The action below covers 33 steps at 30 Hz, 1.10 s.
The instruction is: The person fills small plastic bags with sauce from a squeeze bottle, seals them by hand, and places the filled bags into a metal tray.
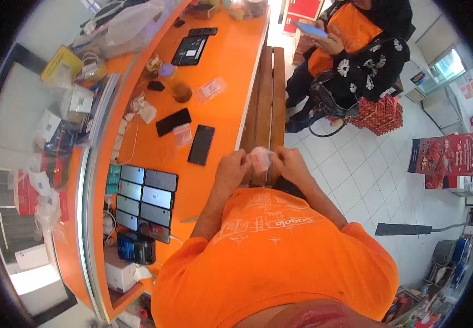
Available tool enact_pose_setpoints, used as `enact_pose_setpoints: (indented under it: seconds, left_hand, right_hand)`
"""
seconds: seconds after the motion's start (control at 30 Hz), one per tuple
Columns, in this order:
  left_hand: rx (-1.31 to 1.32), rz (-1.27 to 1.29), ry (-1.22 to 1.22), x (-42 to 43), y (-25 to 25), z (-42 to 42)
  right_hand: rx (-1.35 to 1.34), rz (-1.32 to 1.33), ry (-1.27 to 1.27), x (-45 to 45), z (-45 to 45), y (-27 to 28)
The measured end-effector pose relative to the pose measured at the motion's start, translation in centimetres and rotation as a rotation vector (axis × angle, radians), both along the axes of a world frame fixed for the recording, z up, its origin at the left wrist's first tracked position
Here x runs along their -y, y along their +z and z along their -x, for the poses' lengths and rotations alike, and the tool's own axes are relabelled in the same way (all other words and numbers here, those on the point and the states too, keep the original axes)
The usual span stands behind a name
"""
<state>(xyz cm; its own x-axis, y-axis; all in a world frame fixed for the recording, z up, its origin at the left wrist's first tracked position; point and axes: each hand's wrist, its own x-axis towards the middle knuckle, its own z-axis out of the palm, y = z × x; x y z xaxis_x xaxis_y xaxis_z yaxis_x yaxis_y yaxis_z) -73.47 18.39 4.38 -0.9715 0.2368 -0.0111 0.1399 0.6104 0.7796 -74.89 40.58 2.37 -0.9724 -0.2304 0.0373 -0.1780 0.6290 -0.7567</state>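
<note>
A small clear plastic bag (260, 160), pinkish and white, is held up in front of my orange shirt, above the wooden bench (265, 98). My left hand (233, 168) pinches its left edge with closed fingers. On the other side, my right hand (292, 164) is closed on the right edge. What lies inside the bag is too blurred to make out. Nearest to my left hand on the orange counter (220, 120) lies a dark smartphone (201, 145). A second black phone (173, 122) and another small plastic bag (182, 135) are just beyond it.
Several lit phones (157, 195) stand in rows at the counter's left, beside a black card-terminal-like device (136, 249). Further up are an opened phone or tablet (191, 51), a jar (181, 92) and a flat plastic packet (211, 90). A person (351, 49) holding a blue phone is right of the bench.
</note>
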Motion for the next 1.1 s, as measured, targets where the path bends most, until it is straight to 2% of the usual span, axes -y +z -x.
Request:
enact_pose_setpoints:
  seconds: [0.07, 0.13, 0.2, 0.27, 0.37, 0.4, 0.5, 0.6, 0.7, 0.8, 0.93, 1.0, 1.1]
  left_hand:
    - [-0.064, 0.022, -0.008, 0.7, -0.3, 0.7]
    - [-0.199, -0.039, -0.07, 1.0, -1.2, 1.1]
    - [-0.42, -0.22, -0.039, -0.2, 1.6, 1.0]
    - [-0.551, -0.272, -0.05, -1.2, 2.6, 1.4]
    - [-0.577, -0.268, -0.086, -2.5, 1.8, 1.9]
    - [-0.57, -0.344, -0.08, -3.0, 0.3, 2.1]
    - [-0.539, -0.434, -0.076, -3.4, 0.1, 2.0]
    - [-0.513, -0.427, -0.059, -3.4, 0.1, 1.9]
    - [-0.581, -0.367, -0.038, -3.4, -0.8, 2.1]
    - [-0.665, -0.296, -0.042, -3.1, -0.5, 2.4]
    - [-0.735, -0.177, -0.029, -2.5, -1.0, 2.3]
    - [-0.725, -0.089, -0.04, -2.3, -1.4, 2.0]
    - [-0.625, 0.009, -0.077, -1.8, -2.3, 1.7]
  right_hand:
    - [-0.173, -0.093, -0.011, 0.7, -0.5, 2.4]
    - [-0.081, 0.052, 0.061, 1.0, -0.5, 5.2]
    - [-0.058, 0.162, 0.099, 0.9, -0.3, 8.2]
    - [-0.088, 0.164, 0.129, 0.7, -0.3, 9.3]
    - [-0.076, 0.215, 0.141, 0.8, -0.4, 10.4]
    - [-0.064, 0.238, 0.136, 0.9, -0.5, 10.6]
    - [-0.16, 0.463, 0.047, 1.4, -0.8, 10.7]
    - [-0.481, 0.177, 0.136, 0.9, -0.9, 11.3]
    - [-0.49, -0.023, 0.205, 0.9, -1.2, 11.4]
    - [-0.472, -0.091, 0.093, 1.2, -1.3, 10.2]
    - [-0.471, -0.274, 0.125, 1.8, -1.5, 10.5]
    - [-0.472, -0.385, 0.133, 2.1, -1.6, 9.4]
    - [-0.444, -0.365, 0.126, 2.9, -1.2, 7.2]
